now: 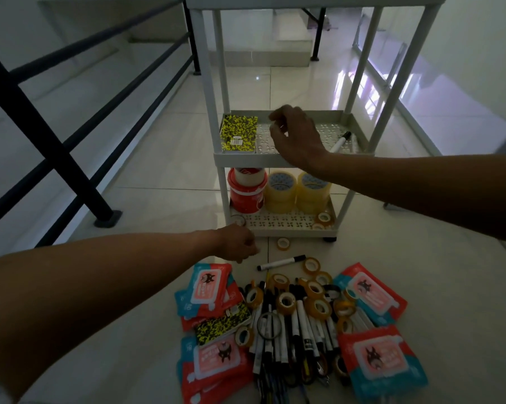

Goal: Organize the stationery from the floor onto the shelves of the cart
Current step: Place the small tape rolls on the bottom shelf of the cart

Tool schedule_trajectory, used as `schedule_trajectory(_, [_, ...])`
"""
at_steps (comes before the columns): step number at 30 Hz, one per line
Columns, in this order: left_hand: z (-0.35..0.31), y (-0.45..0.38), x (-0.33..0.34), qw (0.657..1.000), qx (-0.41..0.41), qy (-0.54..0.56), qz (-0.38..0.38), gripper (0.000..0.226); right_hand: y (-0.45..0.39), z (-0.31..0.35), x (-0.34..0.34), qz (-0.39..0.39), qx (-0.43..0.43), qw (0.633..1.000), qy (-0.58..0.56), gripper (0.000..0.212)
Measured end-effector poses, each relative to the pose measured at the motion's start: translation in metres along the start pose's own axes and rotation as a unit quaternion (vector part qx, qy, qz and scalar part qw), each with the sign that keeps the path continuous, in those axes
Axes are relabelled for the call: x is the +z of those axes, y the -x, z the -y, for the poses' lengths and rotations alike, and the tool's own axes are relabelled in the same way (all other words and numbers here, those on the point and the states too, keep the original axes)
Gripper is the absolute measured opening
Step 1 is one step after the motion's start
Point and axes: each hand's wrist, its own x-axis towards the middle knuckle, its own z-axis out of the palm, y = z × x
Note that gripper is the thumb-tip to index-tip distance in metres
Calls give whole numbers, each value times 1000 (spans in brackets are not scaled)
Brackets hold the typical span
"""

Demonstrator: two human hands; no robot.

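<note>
A white cart [292, 160] stands ahead on the tiles. Its middle shelf holds a yellow-black notebook [239, 138] and a marker [340, 141]. My right hand [295, 138] hovers over that shelf with loosely curled fingers and nothing in it. Large tape rolls [282, 191] and a red-white roll [247, 191] sit on the bottom shelf. My left hand [240, 243] is at that shelf's front left corner, and seems to pinch a small tape roll [237, 220]. On the floor lie markers and pens [292, 330], small tape rolls [286, 301], wipe packs [208, 287] and a second notebook [222, 325].
A black metal railing [56, 135] runs along the left, with a post foot [108, 218] near the cart. A loose marker [280, 262] and a tape roll [283, 244] lie between the pile and the cart. A wall rises at the right.
</note>
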Motion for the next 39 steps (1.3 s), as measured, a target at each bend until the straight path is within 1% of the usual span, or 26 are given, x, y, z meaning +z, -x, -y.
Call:
schedule_trajectory(2, [3, 0, 1, 999, -3, -45, 8, 32, 22, -3, -7, -38, -99, 994, -19, 20])
schedule_trajectory(3, [4, 0, 1, 998, -5, -63, 10, 31, 34, -5, -9, -40, -138, 989, -20, 18])
schedule_trajectory(4, [5, 0, 2, 997, -6, -78, 11, 31, 46, -7, -10, -32, -165, 986, -22, 15])
schedule_trajectory(6, [6, -1, 2, 994, -9, -107, 16, 32, 70, -15, -7, 7, -189, 981, -40, 9])
schedule_trajectory(8, [9, -2, 2, 990, -15, -136, 24, 31, 96, -29, -1, 73, -184, 979, -46, 6])
schedule_trajectory(11, [15, -5, 2, 985, -37, -163, 29, 24, 128, -59, 9, 196, -165, 966, -11, 6])
schedule_trajectory(13, [18, -7, 2, 984, -48, -169, 36, 31, 138, -77, 13, 293, -128, 947, 33, 11])
schedule_trajectory(16, [21, -6, 6, 985, -45, -162, 48, 33, 145, -97, 18, 425, -79, 896, 99, 19])
schedule_trajectory(20, [20, -5, 21, 988, -9, -139, 67, 34, 155, -109, 31, 534, -57, 835, 119, 26])
schedule_trajectory(21, [18, -6, 26, 989, 2, -122, 83, 38, 159, -109, 35, 561, -50, 819, 111, 32])
schedule_trajectory(23, [13, -9, 38, 988, 18, -89, 122, 51, 167, -109, 44, 605, -58, 789, 91, 52])
schedule_trajectory(25, [8, -12, 51, 986, 28, -87, 141, 65, 178, -107, 53, 621, -114, 771, 78, 68])
schedule_trajectory(26, [6, -13, 57, 984, 35, -102, 143, 69, 184, -107, 57, 626, -147, 763, 74, 72])
schedule_trajectory(28, [5, -16, 65, 978, 56, -149, 133, 67, 194, -105, 64, 632, -195, 746, 72, 69])
schedule_trajectory(30, [6, -18, 68, 973, 73, -183, 116, 61, 200, -102, 67, 623, -219, 748, 65, 54])
schedule_trajectory(32, [7, -19, 68, 973, 67, -190, 113, 59, 200, -98, 69, 605, -234, 760, 52, 39])
schedule_trajectory(33, [7, -19, 67, 973, 58, -191, 116, 59, 199, -98, 69, 601, -237, 762, 52, 35])
schedule_trajectory(34, [7, -20, 66, 973, 49, -192, 120, 58, 197, -98, 69, 600, -237, 761, 59, 35])
schedule_trajectory(36, [7, -20, 65, 973, 40, -189, 128, 57, 197, -101, 71, 603, -228, 761, 73, 42])
schedule_trajectory(37, [6, -20, 64, 974, 37, -183, 128, 56, 198, -102, 72, 604, -219, 764, 68, 44])
schedule_trajectory(39, [5, -19, 59, 982, 29, -147, 113, 57, 200, -105, 74, 597, -193, 778, 38, 42])
